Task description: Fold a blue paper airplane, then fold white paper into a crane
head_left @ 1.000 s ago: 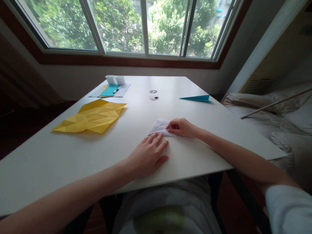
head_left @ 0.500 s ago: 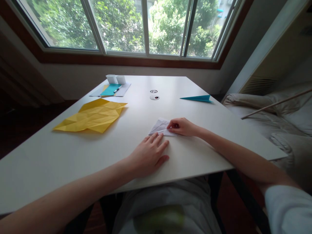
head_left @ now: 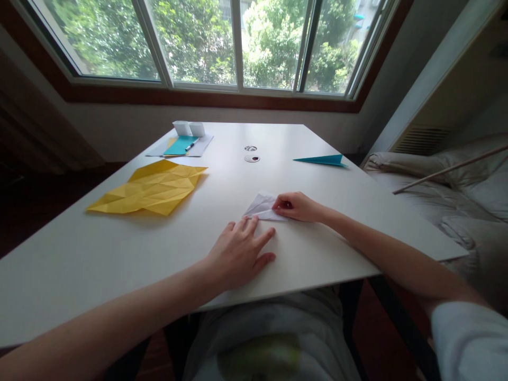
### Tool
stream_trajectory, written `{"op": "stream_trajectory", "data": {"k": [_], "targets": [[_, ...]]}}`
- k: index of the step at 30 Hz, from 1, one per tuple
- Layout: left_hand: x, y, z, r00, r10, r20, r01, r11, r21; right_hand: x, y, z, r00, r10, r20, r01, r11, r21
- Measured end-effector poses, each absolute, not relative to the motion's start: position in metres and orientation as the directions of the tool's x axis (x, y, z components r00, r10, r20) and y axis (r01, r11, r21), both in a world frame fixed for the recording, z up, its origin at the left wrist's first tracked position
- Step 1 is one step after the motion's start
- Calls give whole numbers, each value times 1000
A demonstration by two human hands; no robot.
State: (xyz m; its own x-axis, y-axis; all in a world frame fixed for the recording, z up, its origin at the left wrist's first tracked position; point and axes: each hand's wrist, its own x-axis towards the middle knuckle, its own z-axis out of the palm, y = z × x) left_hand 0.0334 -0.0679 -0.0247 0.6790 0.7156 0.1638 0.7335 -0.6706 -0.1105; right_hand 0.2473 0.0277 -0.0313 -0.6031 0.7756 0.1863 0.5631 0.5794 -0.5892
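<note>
A small folded white paper [head_left: 262,207] lies on the white table [head_left: 119,248] in front of me. My right hand [head_left: 296,207] pinches its right edge with curled fingers. Flat on the table just below the paper rests my left hand [head_left: 242,252], fingers spread, fingertips at the paper's near edge. Part of the paper is hidden under my right hand.
A creased yellow sheet [head_left: 148,188] lies to the left. A teal paper plane [head_left: 323,160] sits at the far right. Far left are a teal sheet with a pen [head_left: 180,145] and two white cups [head_left: 189,128]. A bed [head_left: 456,201] is beside the table.
My left hand has slid slightly back toward me, its fingertips now barely at the paper's edge. My right hand keeps its hold.
</note>
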Motion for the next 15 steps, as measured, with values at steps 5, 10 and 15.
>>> {"op": "stream_trajectory", "data": {"k": [5,10,15], "targets": [[34,-69,-22,663,735,145,749,-653,-115,248,28,-33,-603,774,191,558,581,-593],[35,-70,-22,623,772,125,782,-609,-132,249,28,-32,-606,773,191,555,582,-594],[36,-73,-20,586,802,115,807,-565,-172,249,28,-33,-605,771,199,555,587,-589]]}}
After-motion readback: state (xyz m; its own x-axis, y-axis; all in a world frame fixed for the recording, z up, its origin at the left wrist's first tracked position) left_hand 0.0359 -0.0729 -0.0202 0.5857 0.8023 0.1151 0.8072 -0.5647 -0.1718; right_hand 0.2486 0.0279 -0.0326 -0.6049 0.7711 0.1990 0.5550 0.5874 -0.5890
